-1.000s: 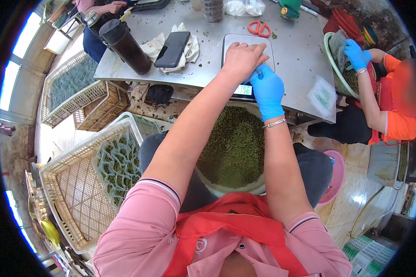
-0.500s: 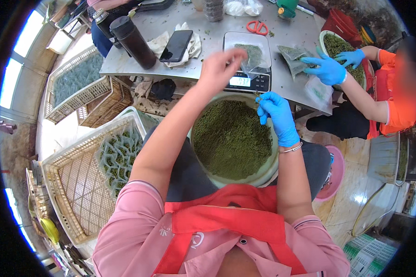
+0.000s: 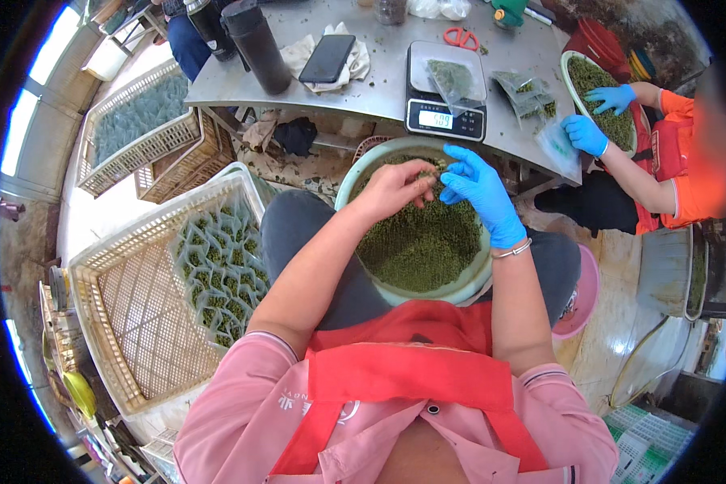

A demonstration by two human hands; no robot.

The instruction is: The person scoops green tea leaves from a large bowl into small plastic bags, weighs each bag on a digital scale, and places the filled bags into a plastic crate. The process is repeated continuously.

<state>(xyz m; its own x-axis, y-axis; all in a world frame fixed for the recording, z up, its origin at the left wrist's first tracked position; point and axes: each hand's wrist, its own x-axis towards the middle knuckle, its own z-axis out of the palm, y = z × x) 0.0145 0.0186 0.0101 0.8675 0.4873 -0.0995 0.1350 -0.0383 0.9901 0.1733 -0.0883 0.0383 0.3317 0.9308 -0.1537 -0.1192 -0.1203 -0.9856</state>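
Note:
A round pale-green basin (image 3: 469,292) full of small green peppercorns (image 3: 418,252) sits between my knees. Above its far half, my bare left hand (image 3: 399,189) has its fingers bent together, tips towards the other hand; what they pinch is too small to make out. My right hand (image 3: 482,194), in a blue glove, is closed at the fingertips on a few green peppercorns, close beside the left fingers. Just beyond, a clear bag of green peppercorns (image 3: 452,81) lies on the digital scale (image 3: 445,119), whose display is lit.
Filled bags stand in the crate (image 3: 129,355) at my left. On the metal table (image 3: 363,95) are a black flask (image 3: 256,50), a phone (image 3: 327,58), red scissors (image 3: 461,37) and another filled bag (image 3: 526,93). At right, a co-worker's gloved hands (image 3: 586,135) work by a second basin (image 3: 571,73).
My left hand has drawn back from the bag on the scale to beside my right hand over the basin. The co-worker's nearer hand has moved down from the filled bag to an empty-looking one.

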